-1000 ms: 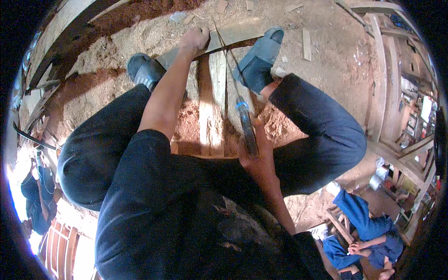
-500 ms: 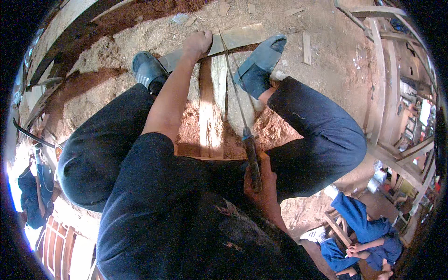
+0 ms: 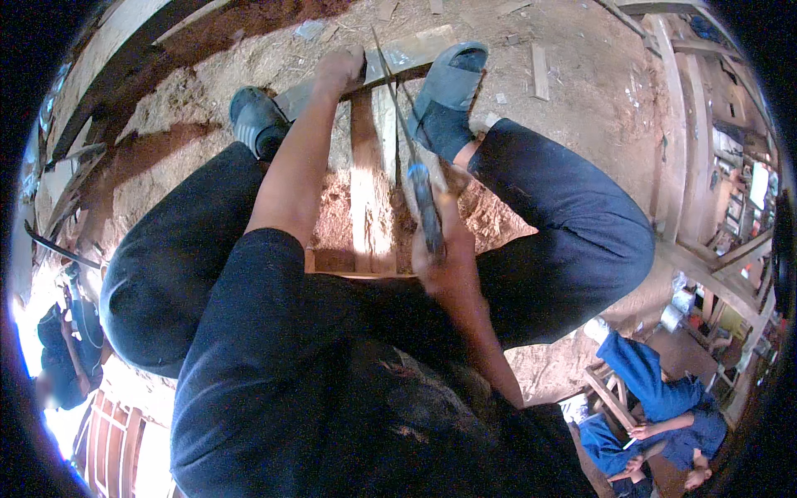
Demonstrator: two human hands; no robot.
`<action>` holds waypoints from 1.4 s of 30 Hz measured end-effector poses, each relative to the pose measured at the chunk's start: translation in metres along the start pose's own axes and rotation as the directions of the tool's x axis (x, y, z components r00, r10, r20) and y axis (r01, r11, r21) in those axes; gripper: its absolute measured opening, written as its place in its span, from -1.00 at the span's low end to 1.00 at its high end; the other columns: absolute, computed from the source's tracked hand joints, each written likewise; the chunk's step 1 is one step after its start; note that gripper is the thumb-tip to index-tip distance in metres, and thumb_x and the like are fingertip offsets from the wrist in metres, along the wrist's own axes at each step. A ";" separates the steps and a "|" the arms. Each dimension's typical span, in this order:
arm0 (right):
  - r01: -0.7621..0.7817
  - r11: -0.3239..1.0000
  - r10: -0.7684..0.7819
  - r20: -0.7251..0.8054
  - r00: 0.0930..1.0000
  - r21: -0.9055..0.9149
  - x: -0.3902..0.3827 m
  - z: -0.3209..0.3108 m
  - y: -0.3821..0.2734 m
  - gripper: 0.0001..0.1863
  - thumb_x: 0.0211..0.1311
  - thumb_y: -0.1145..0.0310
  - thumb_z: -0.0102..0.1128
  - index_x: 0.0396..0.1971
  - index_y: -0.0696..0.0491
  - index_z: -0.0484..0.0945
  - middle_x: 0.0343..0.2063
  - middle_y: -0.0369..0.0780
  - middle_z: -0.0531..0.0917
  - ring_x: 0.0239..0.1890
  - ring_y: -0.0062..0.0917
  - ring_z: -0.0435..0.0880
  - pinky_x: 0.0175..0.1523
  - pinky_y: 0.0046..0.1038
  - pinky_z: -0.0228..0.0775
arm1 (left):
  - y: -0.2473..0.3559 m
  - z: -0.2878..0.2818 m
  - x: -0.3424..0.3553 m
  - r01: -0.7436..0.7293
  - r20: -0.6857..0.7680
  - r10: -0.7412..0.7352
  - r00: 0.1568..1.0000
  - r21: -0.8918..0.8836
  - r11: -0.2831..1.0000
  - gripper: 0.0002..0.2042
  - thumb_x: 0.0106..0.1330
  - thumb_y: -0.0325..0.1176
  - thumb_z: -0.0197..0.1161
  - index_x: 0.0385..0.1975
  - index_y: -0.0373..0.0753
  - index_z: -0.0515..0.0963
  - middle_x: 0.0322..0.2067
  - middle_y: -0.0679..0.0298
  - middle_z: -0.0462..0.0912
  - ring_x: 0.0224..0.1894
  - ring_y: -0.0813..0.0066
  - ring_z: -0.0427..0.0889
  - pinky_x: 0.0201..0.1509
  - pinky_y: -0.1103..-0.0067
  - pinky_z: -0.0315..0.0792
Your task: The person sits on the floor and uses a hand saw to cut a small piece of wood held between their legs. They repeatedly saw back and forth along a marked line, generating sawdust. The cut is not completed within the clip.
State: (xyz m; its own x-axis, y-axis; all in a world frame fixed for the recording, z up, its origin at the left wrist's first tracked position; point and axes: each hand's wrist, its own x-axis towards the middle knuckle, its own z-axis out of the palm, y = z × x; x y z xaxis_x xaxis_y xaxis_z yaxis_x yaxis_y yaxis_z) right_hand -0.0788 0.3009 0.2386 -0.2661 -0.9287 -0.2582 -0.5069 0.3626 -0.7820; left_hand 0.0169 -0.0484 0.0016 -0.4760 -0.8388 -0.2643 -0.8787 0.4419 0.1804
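Observation:
My right hand (image 3: 448, 245) is wrapped round the dark handle of a handsaw (image 3: 426, 212). Its long thin blade runs forward and crosses a flat wooden board (image 3: 422, 47). On that board, just left of the blade, my left hand (image 3: 340, 70) presses down with its fingers curled over the edge; the fingertips are hidden. The board lies crosswise on light timber pieces (image 3: 371, 191). My slippered left foot (image 3: 259, 118) is at its left end, and my right slipper (image 3: 452, 79) rests on it right of the saw.
Sawdust and wood scraps (image 3: 540, 70) cover the ground. A timber frame (image 3: 681, 133) stands along the right. Another person in blue (image 3: 656, 390) sits at the lower right, and someone in dark clothes (image 3: 70, 349) is at the far left. A slatted wooden piece (image 3: 112, 436) stands lower left.
My right hand has pushed the saw forward, away from my body, so more of the blade is past the board. My left hand stays on the board.

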 end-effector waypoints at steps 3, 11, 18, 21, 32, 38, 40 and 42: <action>-0.023 0.998 0.024 -0.016 1.000 0.063 -0.002 -0.001 -0.002 -0.41 0.12 0.62 0.04 0.21 0.08 0.24 -0.28 0.06 0.58 -0.33 -0.17 0.63 -0.19 -0.38 0.47 | -0.005 -0.001 0.004 -0.060 0.011 0.060 0.998 0.005 0.998 -0.65 0.32 -0.20 -0.14 -0.10 -0.29 0.47 -0.10 -0.18 0.58 0.00 -0.13 0.56 0.08 0.19 0.43; -0.104 0.995 0.104 0.061 0.993 0.007 0.016 0.003 0.004 -0.43 0.14 0.56 0.08 0.21 0.11 0.24 -0.33 0.08 0.61 -0.25 -0.23 0.71 -0.20 -0.35 0.50 | -0.008 0.018 0.029 0.238 0.125 -0.206 0.971 -0.355 0.904 -0.36 0.34 0.00 -0.35 -0.03 -0.47 0.51 0.05 -0.21 0.47 0.12 -0.12 0.48 0.26 0.27 0.29; -0.126 0.988 0.130 -0.045 0.990 0.089 -0.012 0.001 0.012 -0.44 0.16 0.57 0.06 0.22 0.11 0.25 -0.31 -0.08 0.62 -0.41 -0.34 0.63 -0.27 -0.43 0.46 | -0.008 0.013 0.021 -0.107 -0.038 0.107 0.994 0.004 0.994 -0.44 0.36 -0.08 -0.32 -0.08 -0.46 0.51 -0.01 -0.23 0.51 0.08 -0.13 0.50 0.21 0.22 0.33; -0.119 0.992 0.118 0.020 0.993 0.048 0.012 0.007 0.011 -0.45 0.15 0.58 0.07 0.20 0.12 0.27 -0.38 -0.14 0.59 -0.48 -0.39 0.58 -0.33 -0.41 0.44 | -0.006 0.013 0.022 0.112 0.051 -0.103 0.993 -0.200 0.973 -0.62 0.36 -0.24 -0.19 -0.06 -0.37 0.47 -0.06 -0.18 0.57 0.06 -0.07 0.54 0.14 0.21 0.39; -0.285 0.958 0.279 0.144 0.950 0.026 0.012 -0.001 -0.002 -0.44 0.16 0.58 -0.05 0.23 0.10 0.24 -0.20 0.04 0.62 -0.19 -0.20 0.69 -0.07 -0.35 0.49 | -0.004 0.016 0.024 0.380 0.136 -0.356 0.924 -0.410 0.829 -0.43 0.35 0.06 -0.17 -0.07 -0.34 0.56 0.01 -0.15 0.54 0.06 -0.08 0.54 0.17 0.20 0.37; -0.048 0.999 0.049 -0.078 0.996 0.017 -0.006 0.003 0.007 -0.40 0.12 0.59 0.06 0.22 0.07 0.24 -0.41 0.03 0.58 -0.39 -0.29 0.66 -0.32 -0.30 0.44 | -0.010 0.028 0.035 0.191 0.019 -0.192 0.981 -0.244 0.951 -0.36 0.37 0.12 -0.27 -0.08 -0.35 0.58 0.02 -0.13 0.53 0.09 -0.09 0.51 0.18 0.21 0.36; 0.002 0.999 -0.001 -0.038 0.999 0.038 0.011 0.008 0.008 -0.40 0.13 0.58 0.05 0.24 0.07 0.24 -0.35 0.02 0.59 -0.37 -0.34 0.66 -0.29 -0.34 0.45 | -0.012 0.034 0.038 0.195 0.024 -0.196 0.980 -0.280 0.940 -0.35 0.39 0.11 -0.31 -0.09 -0.36 0.58 0.02 -0.13 0.54 0.09 -0.09 0.51 0.18 0.22 0.36; -0.164 0.986 0.164 0.077 0.983 -0.011 0.016 0.010 0.006 -0.38 0.12 0.60 0.06 0.25 0.07 0.23 -0.32 0.00 0.60 -0.35 -0.35 0.66 -0.26 -0.35 0.45 | -0.016 0.040 0.037 0.287 0.052 -0.290 0.956 -0.391 0.875 -0.37 0.40 0.08 -0.31 -0.09 -0.36 0.57 0.01 -0.12 0.54 0.07 -0.09 0.53 0.16 0.22 0.38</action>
State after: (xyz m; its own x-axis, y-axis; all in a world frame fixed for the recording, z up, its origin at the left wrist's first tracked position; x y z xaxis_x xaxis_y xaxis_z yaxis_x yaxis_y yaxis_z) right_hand -0.0783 0.2873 0.2237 -0.2822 -0.8596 -0.4260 -0.4655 0.5109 -0.7227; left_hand 0.0120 -0.0740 -0.0488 -0.2018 -0.9132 -0.3540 -0.8916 0.0217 0.4522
